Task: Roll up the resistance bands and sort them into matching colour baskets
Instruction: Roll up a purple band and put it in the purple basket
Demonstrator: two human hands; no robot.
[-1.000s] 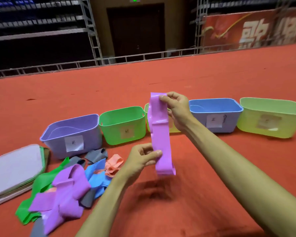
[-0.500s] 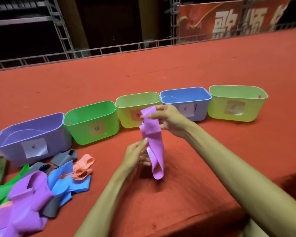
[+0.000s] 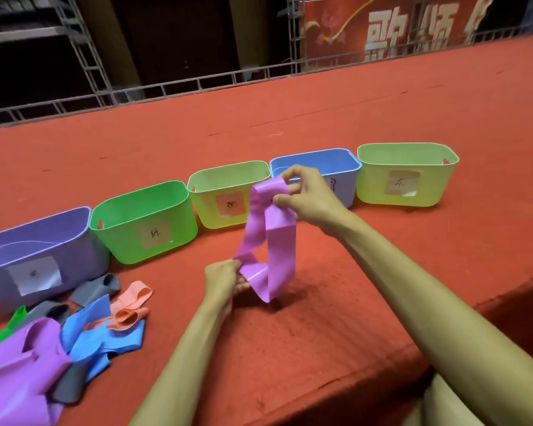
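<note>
Centre frame, a person's right hand (image 3: 308,198) pinches the top of a looped purple resistance band (image 3: 279,238) while the left hand (image 3: 225,278) grips its lower fold just above the red bench (image 3: 320,348), with the purple basket (image 3: 83,259) at the left edge.

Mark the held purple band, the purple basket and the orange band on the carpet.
held purple band (image 3: 282,241): head view, right strand of the hanging loop.
purple basket (image 3: 85,259): head view, front wall right of its label.
orange band (image 3: 133,295): head view, its upper loop.
</note>
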